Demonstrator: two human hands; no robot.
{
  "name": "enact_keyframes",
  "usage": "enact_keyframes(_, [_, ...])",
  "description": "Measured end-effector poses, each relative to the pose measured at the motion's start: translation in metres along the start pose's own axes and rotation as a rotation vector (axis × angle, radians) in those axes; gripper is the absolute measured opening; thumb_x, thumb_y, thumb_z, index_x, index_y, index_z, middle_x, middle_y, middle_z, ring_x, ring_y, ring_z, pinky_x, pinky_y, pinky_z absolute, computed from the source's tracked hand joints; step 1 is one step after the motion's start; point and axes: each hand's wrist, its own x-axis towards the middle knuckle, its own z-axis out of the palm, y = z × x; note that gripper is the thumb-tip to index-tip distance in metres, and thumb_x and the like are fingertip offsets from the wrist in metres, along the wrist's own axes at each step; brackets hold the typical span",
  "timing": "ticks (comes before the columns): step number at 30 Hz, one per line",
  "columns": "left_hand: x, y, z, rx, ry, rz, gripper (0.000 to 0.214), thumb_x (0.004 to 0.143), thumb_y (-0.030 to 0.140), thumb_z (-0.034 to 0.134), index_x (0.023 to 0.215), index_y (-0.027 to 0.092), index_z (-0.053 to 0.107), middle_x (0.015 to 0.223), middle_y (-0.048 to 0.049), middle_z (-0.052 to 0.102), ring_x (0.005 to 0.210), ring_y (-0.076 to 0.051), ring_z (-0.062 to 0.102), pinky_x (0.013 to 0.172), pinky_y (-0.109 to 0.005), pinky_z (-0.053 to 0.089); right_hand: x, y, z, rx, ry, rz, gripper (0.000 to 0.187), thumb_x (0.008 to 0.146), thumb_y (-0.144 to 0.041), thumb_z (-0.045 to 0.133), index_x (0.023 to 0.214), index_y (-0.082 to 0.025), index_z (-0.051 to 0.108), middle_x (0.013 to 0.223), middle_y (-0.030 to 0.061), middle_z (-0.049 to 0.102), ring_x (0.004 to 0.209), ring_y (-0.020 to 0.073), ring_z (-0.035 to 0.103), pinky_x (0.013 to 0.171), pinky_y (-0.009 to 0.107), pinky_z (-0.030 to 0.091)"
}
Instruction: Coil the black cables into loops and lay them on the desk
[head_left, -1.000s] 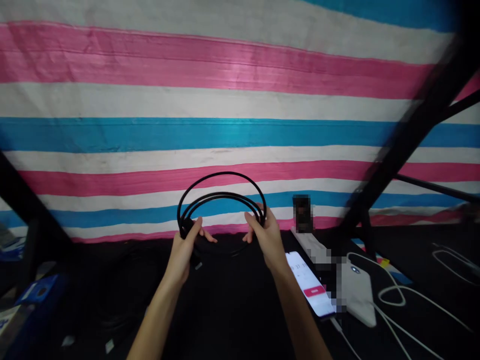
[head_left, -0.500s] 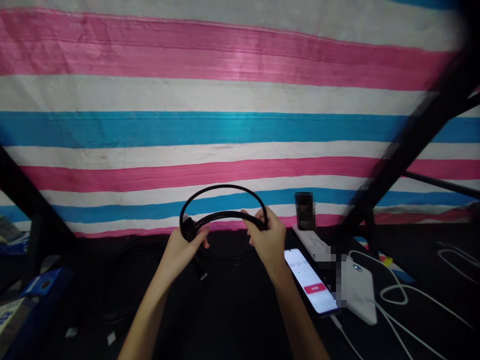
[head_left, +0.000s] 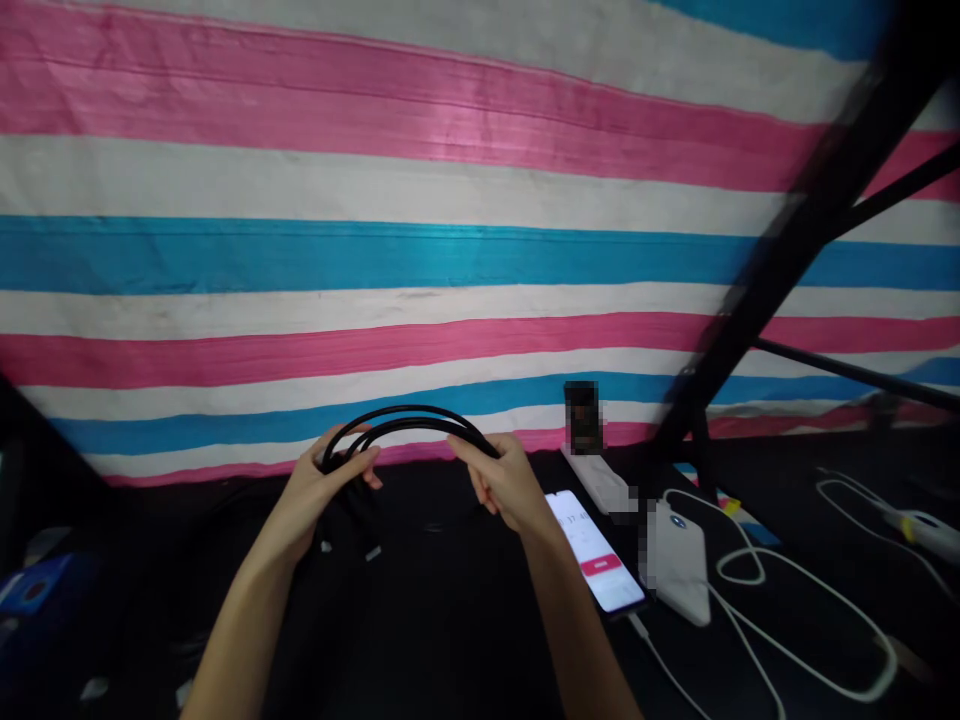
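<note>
A black cable (head_left: pixel 420 420) is gathered in loops that arch between my two hands, above the black surface. My left hand (head_left: pixel 319 485) grips the left side of the loops, thumb pressed over them. Below it hang the cable's ends, and one metal-tipped plug (head_left: pixel 373 552) shows; the other end is hard to make out in the dark. My right hand (head_left: pixel 506 480) pinches the right side of the loops between thumb and fingers. The lower part of the coil is lost against the black surface.
A lit phone (head_left: pixel 596 555) lies right of my right arm, with a white power bank (head_left: pixel 679 565) and white cables (head_left: pixel 810 590) beyond it. A blue box (head_left: pixel 41 590) sits at far left. Striped sheeting (head_left: pixel 420 250) and a black frame bar (head_left: pixel 780 250) stand behind.
The tall single loop has come down close to the other strands. Both hands appear further left, and the whole view has shifted, so the phone appears further left too.
</note>
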Motion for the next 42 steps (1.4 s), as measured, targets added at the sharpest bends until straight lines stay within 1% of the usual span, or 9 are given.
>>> enact_keyframes(3, [0.002,-0.006,0.001,-0.230,-0.026,0.012,0.044,0.067,0.032,0.073,0.106,0.020,0.056,0.046,0.0109,0.040,0.040,-0.004,0.042,0.061,-0.020,0.045,-0.006,-0.007,-0.002,0.103,-0.122,0.013,0.051,0.070,-0.047,0.068,0.038,-0.017,0.041,0.029,-0.0075,0.036,0.021,0.0012,0.025,0.024,0.016,0.013])
enact_keyframes(7, [-0.003,-0.001,-0.001,-0.468,-0.067,0.097,0.030,0.070,0.028,0.070,0.095,0.019,0.057,0.046,0.0132,0.033,0.032,0.002,0.025,0.053,-0.018,0.041,-0.005,-0.012,-0.001,0.349,-0.091,0.002,0.045,0.068,-0.046,0.070,0.046,-0.017,0.043,0.034,-0.0096,0.038,0.023,-0.0007,0.020,0.024,0.013,0.018])
enact_keyframes(14, [-0.018,0.015,0.004,-0.075,-0.024,0.311,0.020,0.083,0.030,0.058,0.100,0.024,0.050,0.054,0.0073,0.055,0.041,-0.007,0.053,0.055,-0.020,0.042,-0.001,-0.017,-0.010,0.515,-0.056,0.033,0.040,0.068,-0.035,0.071,0.047,-0.017,0.042,0.034,-0.0108,0.032,0.025,-0.0011,0.014,0.023,0.010,0.016])
enact_keyframes(22, [-0.029,0.006,0.034,-0.339,-0.032,0.387,0.044,0.079,0.031,0.061,0.117,0.028,0.039,0.060,0.0051,0.061,0.045,-0.012,0.057,0.050,-0.023,0.045,-0.021,-0.032,-0.021,0.855,-0.009,-0.160,0.034,0.073,-0.021,0.061,0.045,-0.019,0.042,0.034,-0.0112,0.018,0.032,0.0037,0.005,0.025,0.011,0.020])
enact_keyframes(25, [-0.031,0.006,0.028,-0.297,-0.225,0.378,0.053,0.080,0.042,0.057,0.126,0.026,0.036,0.058,0.0032,0.061,0.053,-0.016,0.060,0.058,-0.029,0.050,-0.025,-0.034,-0.019,0.952,-0.035,-0.192,0.033,0.073,-0.021,0.059,0.045,-0.019,0.042,0.036,-0.0110,0.015,0.032,0.0043,0.004,0.026,0.012,0.020])
enact_keyframes(28, [-0.032,0.010,0.012,-0.076,-0.383,0.286,0.045,0.079,0.052,0.053,0.111,0.021,0.055,0.062,-0.0029,0.065,0.070,-0.021,0.065,0.071,-0.033,0.051,-0.023,-0.033,-0.016,0.951,-0.030,-0.207,0.032,0.071,-0.021,0.059,0.044,-0.018,0.041,0.035,-0.0109,0.016,0.032,0.0042,0.006,0.027,0.013,0.021])
enact_keyframes(33, [-0.035,0.019,-0.007,0.336,0.002,0.203,0.031,0.072,0.047,0.064,0.064,0.017,0.068,0.074,-0.0078,0.071,0.074,-0.021,0.064,0.068,-0.028,0.047,-0.013,-0.029,-0.015,0.779,-0.071,-0.095,0.030,0.074,-0.027,0.060,0.051,-0.018,0.044,0.035,-0.0113,0.023,0.030,0.0028,0.013,0.028,0.013,0.021])
enact_keyframes(38, [-0.027,0.021,-0.005,0.012,0.205,0.215,0.040,0.077,0.046,0.057,0.047,0.019,0.056,0.042,-0.0013,0.055,0.047,-0.016,0.055,0.051,-0.027,0.045,-0.005,-0.017,-0.012,0.345,-0.147,-0.047,0.024,0.086,-0.039,0.054,0.075,-0.018,0.052,0.047,-0.0066,0.050,0.041,0.0071,0.051,0.044,0.017,0.040])
enact_keyframes(42, [-0.029,0.024,0.006,-0.225,0.302,0.316,0.036,0.078,0.036,0.057,0.047,0.020,0.047,0.037,0.0052,0.042,0.031,-0.009,0.039,0.044,-0.026,0.039,-0.004,-0.003,-0.001,0.117,-0.185,-0.067,0.024,0.090,-0.044,0.046,0.089,-0.020,0.051,0.061,-0.0030,0.059,0.060,0.0117,0.063,0.059,0.023,0.047])
